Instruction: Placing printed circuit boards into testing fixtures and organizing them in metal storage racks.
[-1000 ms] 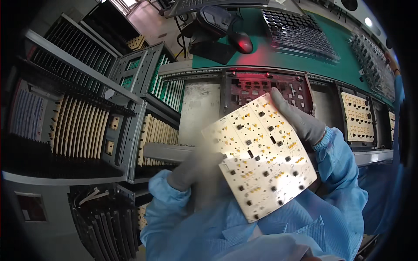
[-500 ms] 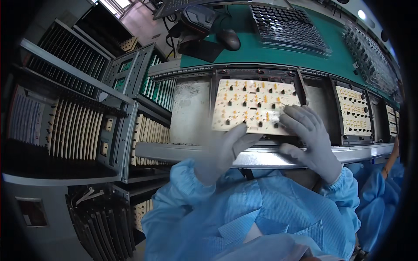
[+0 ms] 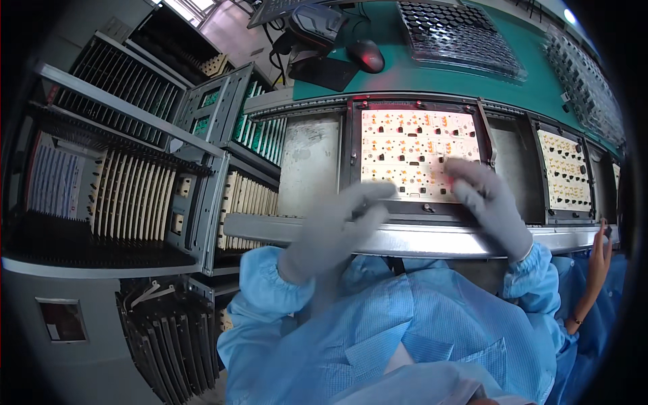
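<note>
Looking down through the head view, I have the cream printed circuit board (image 3: 398,145) lying flat within its dark carrier frame (image 3: 354,158), just beyond the silver rail (image 3: 432,241). My gloved left hand (image 3: 337,229), blurred, is at the board's near left part, fingers parted and gripping nothing; my gloved right hand (image 3: 489,209) is over the near right part, fingers half-curled, loosely spread, likewise empty. Whether any fingertip touches the board, I cannot tell
</note>
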`<state>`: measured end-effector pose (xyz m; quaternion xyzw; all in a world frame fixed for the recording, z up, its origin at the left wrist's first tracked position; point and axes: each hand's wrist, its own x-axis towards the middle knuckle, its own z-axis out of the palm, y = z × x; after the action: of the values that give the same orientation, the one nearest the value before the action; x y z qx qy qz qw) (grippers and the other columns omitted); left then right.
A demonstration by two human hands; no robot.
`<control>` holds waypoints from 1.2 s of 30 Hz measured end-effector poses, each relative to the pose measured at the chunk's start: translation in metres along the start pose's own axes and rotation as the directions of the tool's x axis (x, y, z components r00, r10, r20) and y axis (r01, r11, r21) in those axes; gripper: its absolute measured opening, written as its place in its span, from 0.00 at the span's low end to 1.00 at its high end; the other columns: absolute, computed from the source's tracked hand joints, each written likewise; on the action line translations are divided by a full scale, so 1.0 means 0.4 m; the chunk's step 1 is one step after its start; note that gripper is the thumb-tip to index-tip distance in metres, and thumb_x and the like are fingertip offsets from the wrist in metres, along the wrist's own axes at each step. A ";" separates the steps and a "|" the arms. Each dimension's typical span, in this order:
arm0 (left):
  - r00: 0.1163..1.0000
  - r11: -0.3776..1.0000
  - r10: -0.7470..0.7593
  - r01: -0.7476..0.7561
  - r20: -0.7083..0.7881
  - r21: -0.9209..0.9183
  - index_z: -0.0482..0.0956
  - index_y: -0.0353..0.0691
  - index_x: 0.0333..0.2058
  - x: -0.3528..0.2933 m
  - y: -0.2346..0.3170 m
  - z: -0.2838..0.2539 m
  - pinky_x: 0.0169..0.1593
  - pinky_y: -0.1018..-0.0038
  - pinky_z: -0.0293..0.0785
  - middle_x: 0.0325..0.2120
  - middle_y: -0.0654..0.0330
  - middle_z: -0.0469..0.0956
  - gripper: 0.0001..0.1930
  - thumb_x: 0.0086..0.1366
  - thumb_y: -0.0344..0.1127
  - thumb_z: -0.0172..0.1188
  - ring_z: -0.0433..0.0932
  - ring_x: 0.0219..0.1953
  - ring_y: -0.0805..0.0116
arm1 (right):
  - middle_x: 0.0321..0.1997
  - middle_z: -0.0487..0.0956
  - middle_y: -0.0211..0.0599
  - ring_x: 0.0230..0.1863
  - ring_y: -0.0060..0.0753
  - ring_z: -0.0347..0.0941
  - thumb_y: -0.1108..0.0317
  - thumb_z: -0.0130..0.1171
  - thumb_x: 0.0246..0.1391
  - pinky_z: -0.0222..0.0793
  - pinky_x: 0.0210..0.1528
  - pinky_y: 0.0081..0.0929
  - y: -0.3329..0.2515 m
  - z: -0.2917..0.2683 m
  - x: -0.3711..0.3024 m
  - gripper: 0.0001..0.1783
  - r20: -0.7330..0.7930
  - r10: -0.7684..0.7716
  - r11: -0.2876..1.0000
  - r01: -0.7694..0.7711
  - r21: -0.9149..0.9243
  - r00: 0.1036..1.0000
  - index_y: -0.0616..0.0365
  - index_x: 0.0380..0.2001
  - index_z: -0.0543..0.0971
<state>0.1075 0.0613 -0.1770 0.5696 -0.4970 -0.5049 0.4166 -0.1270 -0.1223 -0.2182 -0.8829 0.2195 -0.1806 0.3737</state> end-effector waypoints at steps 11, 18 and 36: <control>0.910 0.437 0.414 -0.225 0.028 0.871 0.72 0.41 0.55 0.141 -0.102 -0.082 0.65 0.48 0.55 0.54 0.50 0.71 0.21 0.65 0.42 0.55 0.64 0.60 0.43 | 0.57 0.76 0.43 0.59 0.50 0.69 0.58 0.59 0.57 0.60 0.63 0.46 0.157 -0.062 0.077 0.23 -0.276 -0.227 0.793 0.013 -0.609 0.934 0.55 0.53 0.76; 0.809 0.203 0.494 0.249 -0.318 0.947 0.73 0.41 0.48 0.385 -0.191 -0.130 0.66 0.38 0.48 0.54 0.52 0.70 0.19 0.64 0.46 0.57 0.62 0.64 0.47 | 0.40 0.75 0.42 0.45 0.45 0.73 0.59 0.61 0.54 0.70 0.45 0.41 0.190 -0.061 0.225 0.14 -0.382 -0.016 0.517 -0.319 -0.794 0.924 0.54 0.40 0.79; 0.910 0.477 0.252 -0.412 0.329 0.776 0.78 0.40 0.32 0.167 -0.119 -0.114 0.50 0.58 0.68 0.34 0.57 0.76 0.09 0.53 0.35 0.66 0.73 0.43 0.54 | 0.27 0.75 0.33 0.35 0.37 0.73 0.51 0.75 0.36 0.67 0.37 0.35 0.133 -0.086 -0.056 0.19 0.032 0.204 0.917 -0.180 -0.357 0.978 0.51 0.22 0.81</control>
<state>0.1595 0.0018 -0.2278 0.5449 -0.8099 -0.1640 0.1428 -0.1757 -0.1638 -0.2385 -0.9154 0.3208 -0.0705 0.2328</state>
